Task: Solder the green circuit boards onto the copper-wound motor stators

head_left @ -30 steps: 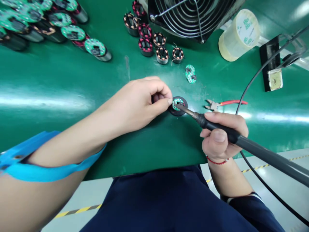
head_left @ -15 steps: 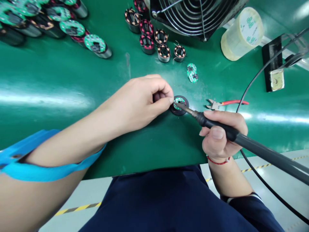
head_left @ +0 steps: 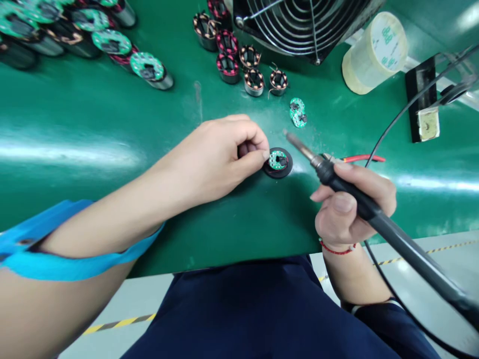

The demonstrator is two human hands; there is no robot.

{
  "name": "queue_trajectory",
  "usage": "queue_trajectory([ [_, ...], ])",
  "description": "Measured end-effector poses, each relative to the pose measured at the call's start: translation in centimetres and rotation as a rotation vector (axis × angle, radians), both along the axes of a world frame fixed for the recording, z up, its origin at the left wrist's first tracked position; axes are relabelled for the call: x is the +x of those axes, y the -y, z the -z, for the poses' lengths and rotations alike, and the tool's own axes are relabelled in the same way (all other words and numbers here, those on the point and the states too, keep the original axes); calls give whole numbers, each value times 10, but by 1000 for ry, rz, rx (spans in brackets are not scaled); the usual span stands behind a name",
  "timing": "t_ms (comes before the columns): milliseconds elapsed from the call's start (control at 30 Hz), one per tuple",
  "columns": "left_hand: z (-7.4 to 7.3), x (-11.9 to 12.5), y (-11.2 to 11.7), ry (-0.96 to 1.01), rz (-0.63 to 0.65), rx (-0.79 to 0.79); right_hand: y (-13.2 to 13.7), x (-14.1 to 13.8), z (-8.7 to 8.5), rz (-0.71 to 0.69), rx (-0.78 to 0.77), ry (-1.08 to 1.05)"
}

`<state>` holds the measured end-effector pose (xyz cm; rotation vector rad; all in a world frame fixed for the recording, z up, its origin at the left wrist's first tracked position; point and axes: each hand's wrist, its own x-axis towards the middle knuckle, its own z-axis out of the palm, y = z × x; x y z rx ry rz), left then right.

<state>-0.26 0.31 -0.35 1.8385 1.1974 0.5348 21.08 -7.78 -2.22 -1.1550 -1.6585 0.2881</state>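
My left hand (head_left: 239, 152) is closed in a pinch at the left edge of a small round green circuit board (head_left: 277, 160); whatever lies between the fingertips is hidden. That board sits on a black round base (head_left: 277, 175) on the green work surface, with a thin reddish wire along its side. In my right hand (head_left: 350, 204) is a soldering iron (head_left: 368, 208), gripped like a pen. Its tip is raised, apart from the board, and points up and left. Behind the iron lie red-handled cutters (head_left: 361, 158), partly covered.
Two loose green boards (head_left: 298, 113) lie behind the base. Several wound motor stators (head_left: 254, 81) stand near a black fan (head_left: 295, 25). Stators topped with boards (head_left: 147, 67) crowd the far left. A tape roll (head_left: 374, 52) and a soldering stand (head_left: 422, 99) are at right; a cable (head_left: 407, 109) hangs there.
The soldering iron's tip has lifted off the circuit board and moved up and to the right with my right hand. My left hand has stayed in place.
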Motion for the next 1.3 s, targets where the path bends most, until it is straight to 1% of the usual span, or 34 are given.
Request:
queue_trajectory([
  [33,0,0,0,0,1,1,-3,-3,-2,8,64,-61],
  [100,1,0,0,1,5,2,-8,-10,-4,18,45,-89],
  [133,1,0,0,1,7,2,-10,-12,-6,18,-12,-61],
  [200,2,0,0,3,11,9,-13,-14,-7,-32,-93,42],
  [333,4,-1,-1,2,33,27,-17,-10,-5,-185,-124,242],
  [400,4,-2,-2,-5,46,34,-20,-9,-1,-221,-178,294],
  [533,4,-1,-1,-15,57,37,-22,-7,2,-251,-255,296],
  [633,4,-1,0,-20,40,27,-24,-3,-3,-298,-274,266],
  [733,2,-3,-1,-42,-13,41,-26,2,-7,-342,-289,254],
  [800,0,-5,-2,-68,-44,53,-26,4,-8,-335,-288,257],
  [867,-2,-8,-3,-93,-34,32,-26,2,-5,-312,-258,264],
  [1000,0,-12,-3,-70,75,3,-26,-6,3,-198,-176,307],
  [1100,3,-13,-2,-96,164,11,-23,-11,10,-121,-173,321],
  [1300,4,-11,-1,-135,213,26,-19,-10,14,-156,-232,237],
])
